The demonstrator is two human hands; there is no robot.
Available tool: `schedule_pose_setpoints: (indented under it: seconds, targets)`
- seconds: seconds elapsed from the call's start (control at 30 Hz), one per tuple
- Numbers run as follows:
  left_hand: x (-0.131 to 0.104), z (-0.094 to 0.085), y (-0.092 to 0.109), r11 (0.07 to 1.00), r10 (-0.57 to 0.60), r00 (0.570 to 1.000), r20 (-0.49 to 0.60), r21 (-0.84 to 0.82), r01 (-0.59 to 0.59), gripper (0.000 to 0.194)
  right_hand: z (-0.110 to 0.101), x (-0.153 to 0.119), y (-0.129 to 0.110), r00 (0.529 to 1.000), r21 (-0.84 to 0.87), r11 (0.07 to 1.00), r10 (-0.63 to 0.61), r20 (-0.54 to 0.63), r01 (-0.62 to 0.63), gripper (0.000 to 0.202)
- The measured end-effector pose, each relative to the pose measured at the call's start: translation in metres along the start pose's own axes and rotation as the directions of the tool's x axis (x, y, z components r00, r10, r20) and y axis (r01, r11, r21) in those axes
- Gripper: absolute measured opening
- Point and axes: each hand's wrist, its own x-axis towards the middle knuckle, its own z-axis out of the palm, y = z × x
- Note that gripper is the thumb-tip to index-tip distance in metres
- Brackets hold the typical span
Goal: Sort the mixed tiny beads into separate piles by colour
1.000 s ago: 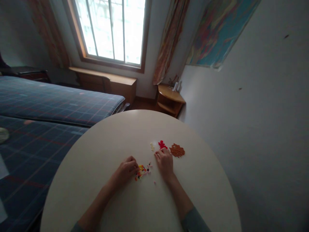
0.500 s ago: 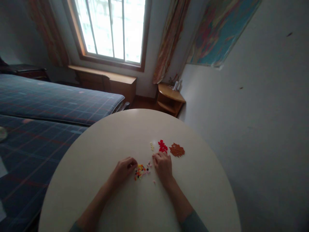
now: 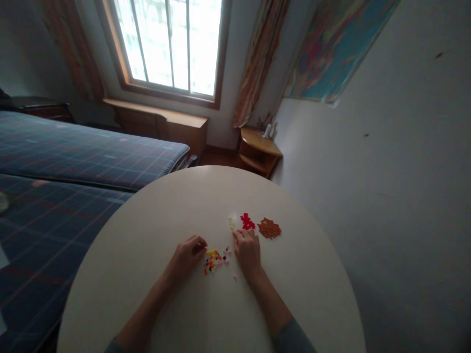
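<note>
My left hand (image 3: 190,252) is curled at the left edge of a mixed pile of small colourful pieces (image 3: 216,261). Thumb and fingers are drawn together; anything between them is too small to make out. Just past the pile, my right hand (image 3: 248,249) rests low over the table with fingers bent and tips together, close below a few pale yellow pieces (image 3: 231,222). Its fingertips point at the table, and what they pinch, if anything, is hidden. Red pieces (image 3: 247,221) lie right beyond its knuckles. A heap of brown-orange pieces (image 3: 270,228) sits to the right.
The round cream table (image 3: 176,211) carries all the pieces. One pink piece (image 3: 234,277) lies apart, between my wrists. Plaid mattresses (image 3: 84,152) stand at the left, a corner shelf (image 3: 261,142) behind the table, and a white wall (image 3: 397,206) at the right.
My left hand has drawn back slightly left and up from the mixed pile, uncovering more of a yellow piece. My right hand has barely shifted.
</note>
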Motion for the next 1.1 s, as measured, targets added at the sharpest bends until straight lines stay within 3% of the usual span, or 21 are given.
schedule_pose_setpoints:
  seconds: [0.37, 0.73, 0.97, 1.1]
  targets:
    - [-0.0012, 0.0012, -0.0055, 0.998, -0.063, 0.998, 0.025, 0.000, 0.063, 0.007, 0.0041, 0.0013, 0.0005, 1.000, 0.022, 1.000, 0.001, 0.028, -0.001, 0.034]
    - [0.0000, 0.0017, -0.0042, 0.994, -0.107, 0.994, 0.029, -0.026, 0.108, 0.010, 0.0031, 0.0033, 0.0000, 0.999, 0.008, 1.000, 0.001, 0.037, -0.001, 0.032]
    - [-0.0007, 0.0023, -0.0052, 0.991, -0.108, 0.994, 0.023, -0.072, 0.110, 0.009, 0.0070, -0.0001, 0.0019, 0.997, 0.068, 0.997, -0.038, -0.067, 0.043, 0.030]
    - [0.0003, 0.0032, -0.0043, 0.991, -0.080, 0.997, -0.023, -0.106, 0.077, 0.010, 0.0053, -0.0040, -0.0018, 0.972, 0.152, 0.974, -0.137, -0.192, 0.167, 0.025]
